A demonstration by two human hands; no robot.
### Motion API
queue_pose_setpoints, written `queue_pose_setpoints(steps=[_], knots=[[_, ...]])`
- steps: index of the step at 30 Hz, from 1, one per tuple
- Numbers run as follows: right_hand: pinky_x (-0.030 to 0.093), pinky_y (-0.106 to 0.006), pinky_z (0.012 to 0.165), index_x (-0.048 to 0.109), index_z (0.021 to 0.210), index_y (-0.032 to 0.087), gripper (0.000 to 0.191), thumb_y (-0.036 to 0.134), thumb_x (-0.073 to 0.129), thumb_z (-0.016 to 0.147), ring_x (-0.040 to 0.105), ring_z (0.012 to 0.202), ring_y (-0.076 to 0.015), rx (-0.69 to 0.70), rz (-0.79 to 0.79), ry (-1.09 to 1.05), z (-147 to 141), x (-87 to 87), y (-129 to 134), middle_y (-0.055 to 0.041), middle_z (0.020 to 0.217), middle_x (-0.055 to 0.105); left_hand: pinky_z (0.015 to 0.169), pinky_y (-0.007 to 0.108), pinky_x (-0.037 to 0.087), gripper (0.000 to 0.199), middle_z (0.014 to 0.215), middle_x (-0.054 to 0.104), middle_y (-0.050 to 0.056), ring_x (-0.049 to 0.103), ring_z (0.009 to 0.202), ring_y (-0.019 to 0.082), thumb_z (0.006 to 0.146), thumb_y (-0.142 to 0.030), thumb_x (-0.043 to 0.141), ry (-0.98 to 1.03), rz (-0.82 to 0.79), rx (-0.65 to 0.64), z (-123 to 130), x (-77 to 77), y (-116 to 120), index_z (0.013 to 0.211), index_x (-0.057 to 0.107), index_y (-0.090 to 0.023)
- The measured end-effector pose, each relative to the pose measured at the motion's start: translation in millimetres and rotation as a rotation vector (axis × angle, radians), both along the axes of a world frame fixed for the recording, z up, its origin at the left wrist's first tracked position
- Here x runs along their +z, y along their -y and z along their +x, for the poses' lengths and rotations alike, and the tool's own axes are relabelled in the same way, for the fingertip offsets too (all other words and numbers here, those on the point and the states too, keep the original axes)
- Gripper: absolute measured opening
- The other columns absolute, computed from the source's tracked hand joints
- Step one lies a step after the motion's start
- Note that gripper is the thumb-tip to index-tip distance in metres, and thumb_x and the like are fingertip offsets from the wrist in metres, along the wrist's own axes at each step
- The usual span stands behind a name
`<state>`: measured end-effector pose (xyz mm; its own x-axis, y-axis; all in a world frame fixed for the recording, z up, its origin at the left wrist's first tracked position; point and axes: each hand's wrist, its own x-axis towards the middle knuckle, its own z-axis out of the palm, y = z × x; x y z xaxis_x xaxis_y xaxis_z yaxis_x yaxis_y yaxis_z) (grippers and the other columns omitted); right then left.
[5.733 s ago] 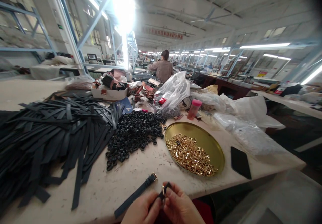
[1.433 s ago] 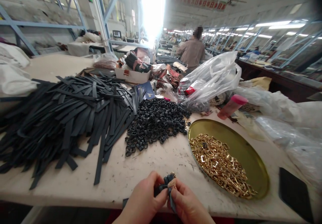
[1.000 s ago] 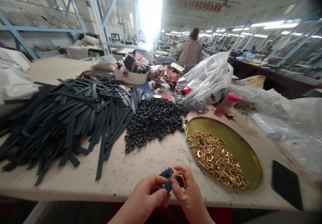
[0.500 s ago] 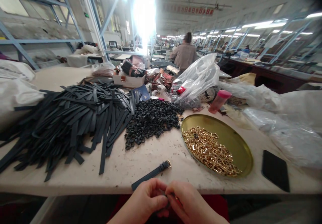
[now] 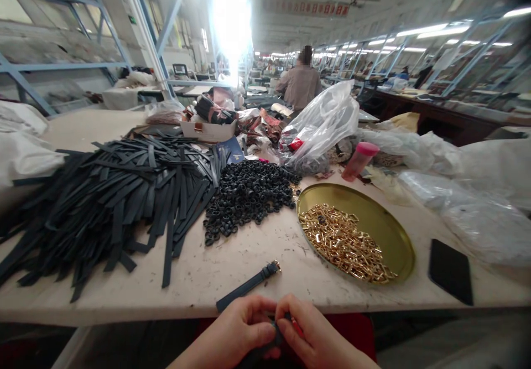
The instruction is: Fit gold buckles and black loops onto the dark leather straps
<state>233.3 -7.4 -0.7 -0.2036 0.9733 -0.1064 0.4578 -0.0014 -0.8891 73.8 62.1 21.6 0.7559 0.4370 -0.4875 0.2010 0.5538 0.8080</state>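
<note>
My left hand is closed at the table's front edge, thumb and fingers pinching a dark strap that is mostly hidden. Against it, my right hand is also closed, its fingertips on the strap's end. A bit of red shows between the right fingers; I cannot tell what it is. Just beyond my hands lies a dark watch strap with a gold buckle at its far end.
Loose dark straps are heaped at left, beside a pile of small black loops. A round gold tray holds gold buckles. Around it are a phone, a pink-lidded jar and plastic bags. A person is farther back.
The view has shifted slightly. My hands stay together, and the right fingers have shifted a little, with more of the dark strap showing between the hands. The watch strap on the table has not moved.
</note>
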Motion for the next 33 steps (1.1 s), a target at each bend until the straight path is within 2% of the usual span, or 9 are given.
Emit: queue_pose_setpoints(steps=[2,6,14,19,24,26,29,31,33], knots=[[0.035,-0.025,0.056,0.049,0.081,0.020,0.026,0.040,0.034,0.087,0.045,0.061,-0.0140,-0.088,-0.006,-0.090,-2.5,-6.9,-0.2,-0.0003,0.068,0.051,0.053,0.018,0.041,0.023,0.069,0.063,0.001,0.057,0.055,0.008,0.069,-0.021,0.056,-0.070,0.071,-0.026,-1.0,-3.2,-2.1,0.090,0.058,-0.012],[0.033,-0.025,0.052,0.051,0.089,0.021,0.030,0.046,0.034,0.086,0.044,0.053,-0.0130,-0.253,0.024,-0.166,-11.8,-19.0,-4.2,0.0019,0.061,0.050,0.044,0.018,0.035,0.015,0.056,0.055,-0.002,0.049,0.046,0.008,0.074,-0.023,0.043,-0.256,0.277,-0.208,-4.0,-0.1,-7.1,0.070,0.055,-0.014],[0.036,-0.026,0.052,0.052,0.093,0.021,0.034,0.048,0.033,0.086,0.047,0.054,-0.0142,-0.233,0.069,-0.213,-18.7,-29.7,-23.7,-0.0001,0.062,0.053,0.047,0.017,0.037,0.021,0.058,0.052,-0.003,0.048,0.050,0.010,0.077,-0.026,0.039,-0.333,0.359,-0.336,-7.8,18.5,-28.6,0.077,0.058,-0.018],[0.038,-0.026,0.053,0.052,0.094,0.023,0.029,0.044,0.035,0.086,0.053,0.056,-0.0155,-0.139,0.078,-0.168,-17.6,-27.5,-38.0,-0.0011,0.063,0.058,0.045,0.017,0.036,0.027,0.055,0.049,-0.003,0.045,0.047,0.009,0.080,-0.032,0.037,-0.374,0.370,-0.299,-14.2,13.1,-40.2,0.072,0.058,-0.017],[0.039,-0.027,0.054,0.050,0.094,0.021,0.033,0.046,0.030,0.087,0.055,0.056,-0.0162,-0.108,0.017,-0.247,-19.0,-26.4,-51.1,-0.0009,0.062,0.059,0.047,0.017,0.038,0.031,0.058,0.056,-0.002,0.050,0.049,0.011,0.082,-0.033,0.035,-0.312,0.416,-0.289,-7.4,-4.7,-46.0,0.078,0.061,-0.017],[0.039,-0.028,0.056,0.052,0.093,0.021,0.030,0.045,0.033,0.086,0.055,0.060,-0.0175,-0.157,0.022,-0.157,-15.0,-29.9,-61.4,-0.0020,0.066,0.060,0.048,0.018,0.039,0.032,0.059,0.060,-0.001,0.053,0.051,0.012,0.083,-0.033,0.035,-0.325,0.529,-0.261,-4.1,-13.0,-50.8,0.078,0.063,-0.018],[0.039,-0.033,0.065,0.056,0.081,0.022,0.020,0.038,0.044,0.083,0.055,0.071,-0.0209,-0.227,0.129,0.132,-5.8,-40.4,-82.8,-0.0047,0.073,0.060,0.056,0.021,0.040,0.029,0.067,0.065,0.002,0.058,0.062,0.016,0.082,-0.037,0.042,-0.504,0.892,-0.183,-5.9,-20.4,-67.3,0.073,0.065,-0.020],[0.039,-0.037,0.072,0.058,0.077,0.022,0.017,0.034,0.047,0.082,0.054,0.078,-0.0234,-0.234,0.222,0.271,-0.6,-51.0,-95.8,-0.0067,0.081,0.061,0.065,0.022,0.041,0.023,0.077,0.067,0.004,0.059,0.074,0.018,0.080,-0.037,0.048,-0.666,1.082,-0.091,-18.3,-20.0,-85.9,0.075,0.065,-0.022],[0.038,-0.039,0.076,0.060,0.080,0.023,0.016,0.033,0.048,0.082,0.055,0.083,-0.0249,-0.211,0.272,0.314,2.9,-62.8,-103.2,-0.0074,0.087,0.062,0.074,0.023,0.039,0.021,0.088,0.065,0.004,0.058,0.085,0.018,0.082,-0.034,0.046,-0.814,1.145,0.023,-42.1,-16.5,-107.6,0.083,0.063,-0.022]])
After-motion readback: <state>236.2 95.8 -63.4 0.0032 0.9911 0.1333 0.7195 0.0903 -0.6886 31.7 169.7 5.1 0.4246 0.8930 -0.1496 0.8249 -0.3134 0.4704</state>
